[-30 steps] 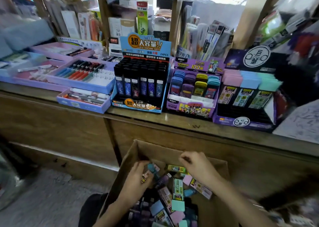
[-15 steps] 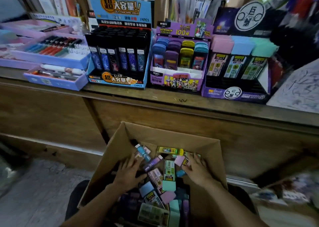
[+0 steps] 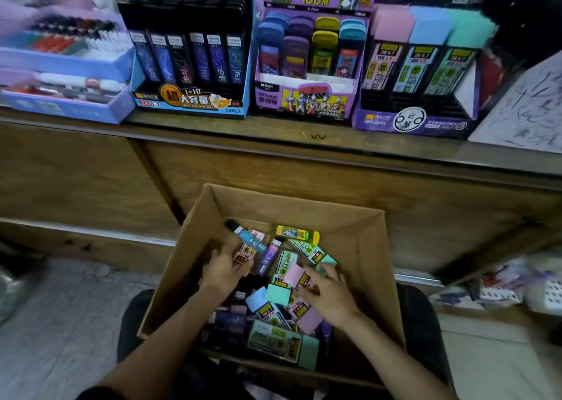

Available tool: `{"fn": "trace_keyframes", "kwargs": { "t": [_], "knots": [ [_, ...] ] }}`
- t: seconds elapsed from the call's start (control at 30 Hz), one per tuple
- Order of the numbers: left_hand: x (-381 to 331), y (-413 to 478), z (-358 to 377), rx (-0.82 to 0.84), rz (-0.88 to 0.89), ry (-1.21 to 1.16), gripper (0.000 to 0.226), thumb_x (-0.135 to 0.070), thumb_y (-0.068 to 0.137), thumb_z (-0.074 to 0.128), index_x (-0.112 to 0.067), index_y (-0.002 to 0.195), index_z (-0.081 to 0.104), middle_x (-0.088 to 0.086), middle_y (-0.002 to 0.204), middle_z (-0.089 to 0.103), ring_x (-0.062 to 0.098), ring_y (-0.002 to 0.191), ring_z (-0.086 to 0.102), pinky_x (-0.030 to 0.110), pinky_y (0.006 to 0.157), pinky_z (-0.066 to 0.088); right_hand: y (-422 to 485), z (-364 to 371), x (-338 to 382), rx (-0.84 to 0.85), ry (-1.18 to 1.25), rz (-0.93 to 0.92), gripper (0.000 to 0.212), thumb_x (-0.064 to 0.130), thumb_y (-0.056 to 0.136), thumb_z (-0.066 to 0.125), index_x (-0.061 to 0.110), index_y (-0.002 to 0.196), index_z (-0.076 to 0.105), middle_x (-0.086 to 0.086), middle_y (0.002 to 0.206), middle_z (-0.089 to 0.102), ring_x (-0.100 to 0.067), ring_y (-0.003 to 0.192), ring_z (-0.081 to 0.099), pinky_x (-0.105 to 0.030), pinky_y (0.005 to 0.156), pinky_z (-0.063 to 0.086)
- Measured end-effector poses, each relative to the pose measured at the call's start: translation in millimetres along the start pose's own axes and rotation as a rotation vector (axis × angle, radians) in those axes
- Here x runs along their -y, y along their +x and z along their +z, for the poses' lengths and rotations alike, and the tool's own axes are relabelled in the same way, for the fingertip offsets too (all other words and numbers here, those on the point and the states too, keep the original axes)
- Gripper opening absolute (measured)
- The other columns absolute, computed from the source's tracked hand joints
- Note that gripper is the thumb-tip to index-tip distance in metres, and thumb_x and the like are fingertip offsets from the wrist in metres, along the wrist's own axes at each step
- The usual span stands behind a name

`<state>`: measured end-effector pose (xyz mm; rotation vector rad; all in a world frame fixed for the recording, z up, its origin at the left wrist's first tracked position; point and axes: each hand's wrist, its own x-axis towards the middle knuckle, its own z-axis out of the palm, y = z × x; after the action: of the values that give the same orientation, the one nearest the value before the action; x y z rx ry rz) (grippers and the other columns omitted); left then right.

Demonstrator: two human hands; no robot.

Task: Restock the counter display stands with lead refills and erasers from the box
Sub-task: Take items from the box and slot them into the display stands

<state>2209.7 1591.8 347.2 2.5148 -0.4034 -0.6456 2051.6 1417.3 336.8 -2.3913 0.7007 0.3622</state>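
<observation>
An open cardboard box (image 3: 292, 201) rests on my lap, filled with loose pastel and dark packs of lead refills and erasers. My left hand (image 3: 223, 273) is inside at the left and grips a small bundle of packs (image 3: 248, 246), pink, blue and black. On the right side of the box, my right hand (image 3: 331, 297) pinches a pink pack (image 3: 295, 275). On the counter above stand three displays: a black refill stand (image 3: 188, 65), a purple stand (image 3: 307, 95) and a pastel stand (image 3: 410, 121).
The wooden counter edge (image 3: 319, 145) runs across above the box. Blue and pink pen trays (image 3: 60, 65) sit at the left of the counter. A scribbled paper sheet (image 3: 523, 110) lies at the right. Grey floor (image 3: 60, 323) shows on the left.
The view has tilted down and drawn closer to the box. Both hands have shifted among the packs, and my right hand now has the pink pack between its fingers.
</observation>
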Motion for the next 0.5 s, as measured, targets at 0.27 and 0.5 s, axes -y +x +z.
{"fn": "trace_keyframes", "kwargs": {
  "t": [0.27, 0.5],
  "knots": [
    [-8, 16, 5, 0.028, -0.118, 0.270, 0.066, -0.053, 0.076, 0.069, -0.011, 0.121, 0.045, 0.011, 0.121, 0.050, 0.028, 0.115, 0.049, 0.038, 0.094, 0.037, -2, -8, 5, -0.015, 0.405, 0.201, 0.043, 0.016, 0.077, 0.073, 0.011, 0.117, 0.056, -0.008, 0.113, 0.059, -0.020, 0.103, 0.060, -0.025, 0.087, 0.047],
    [-9, 20, 5, 0.005, -0.148, 0.310, 0.071, -0.058, 0.073, 0.067, -0.010, 0.120, 0.045, 0.009, 0.120, 0.051, 0.026, 0.114, 0.049, 0.037, 0.095, 0.036, -5, -18, 4, 0.007, 0.433, 0.262, 0.036, 0.002, 0.076, 0.070, 0.010, 0.110, 0.061, -0.008, 0.106, 0.068, -0.020, 0.095, 0.064, -0.029, 0.081, 0.050]
  ]
}}
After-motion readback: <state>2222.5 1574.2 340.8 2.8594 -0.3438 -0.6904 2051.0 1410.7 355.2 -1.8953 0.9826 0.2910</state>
